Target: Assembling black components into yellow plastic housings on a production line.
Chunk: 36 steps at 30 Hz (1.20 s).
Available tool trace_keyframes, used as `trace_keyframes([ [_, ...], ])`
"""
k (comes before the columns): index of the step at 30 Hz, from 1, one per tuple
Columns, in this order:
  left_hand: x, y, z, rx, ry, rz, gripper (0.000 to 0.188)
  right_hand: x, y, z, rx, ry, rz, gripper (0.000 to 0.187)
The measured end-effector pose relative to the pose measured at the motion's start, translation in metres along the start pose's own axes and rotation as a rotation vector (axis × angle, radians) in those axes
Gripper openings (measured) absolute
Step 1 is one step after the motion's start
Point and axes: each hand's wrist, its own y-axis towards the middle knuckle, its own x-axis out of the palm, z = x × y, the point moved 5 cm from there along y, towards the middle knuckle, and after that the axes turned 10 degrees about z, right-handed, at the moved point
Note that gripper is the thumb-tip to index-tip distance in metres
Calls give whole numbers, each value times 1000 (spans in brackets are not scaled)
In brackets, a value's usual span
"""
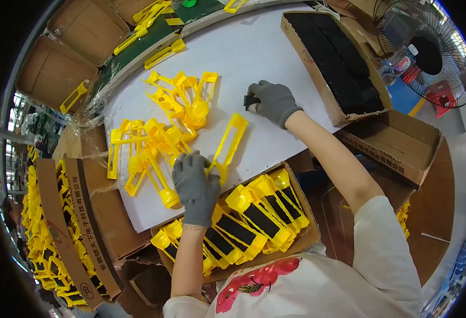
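We see our left hand [195,185], in a grey glove, closed around the near end of a long yellow plastic frame [227,143] that lies slanting up and to the right across the white worktop [254,58]. The fingers wrap its lower end, just beside the near edge of the worktop. Our right hand [272,100], gloved the same, rests farther off on the worktop with its fingers curled onto a small black pad [251,100], pinching it at the fingertips; how tightly, we cannot tell.

To the left of the frame lies a loose heap of yellow parts [159,132] of the same kind, tangled together. At the near edge stands a cardboard box [302,238] packed with yellow pieces that carry black strips. To the far right, an open carton [317,79] holds rows of black pads.

We judge the frame to be light and fairly stiff, a thin open moulding that could flex or snap if levered by its far tip, so holding it at the thicker near end seems sound. The pad looks soft and slight, best taken by its edges with the fingertips.
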Motion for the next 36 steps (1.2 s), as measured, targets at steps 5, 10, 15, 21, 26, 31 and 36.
trace_keyframes([
  [5, -33, -6, -13, -253, -531, 163, 20, -62, -22, 0, 125, 415, 244, 24],
  [10, -50, -53, -28, -784, -1008, 6, 35, -119, -90, -56, 459, 1039, 113, 19],
  [15, -51, -84, -6, -960, -1297, -226, 28, -107, -154, -92, 417, 1027, -177, 16],
  [21, -59, -89, 14, -928, -1311, -306, 26, -100, -171, -100, 123, 703, -48, 17],
  [26, -60, -96, 17, -952, -1358, -323, 25, -105, -181, -108, 99, 597, -23, 15],
  [31, -61, -99, 26, -1023, -1312, -286, 25, -97, -189, -115, 76, 585, 72, 16],
  [36, -66, -106, 22, -1004, -1202, -287, 25, -98, -196, -112, 90, 317, 46, 40],
])
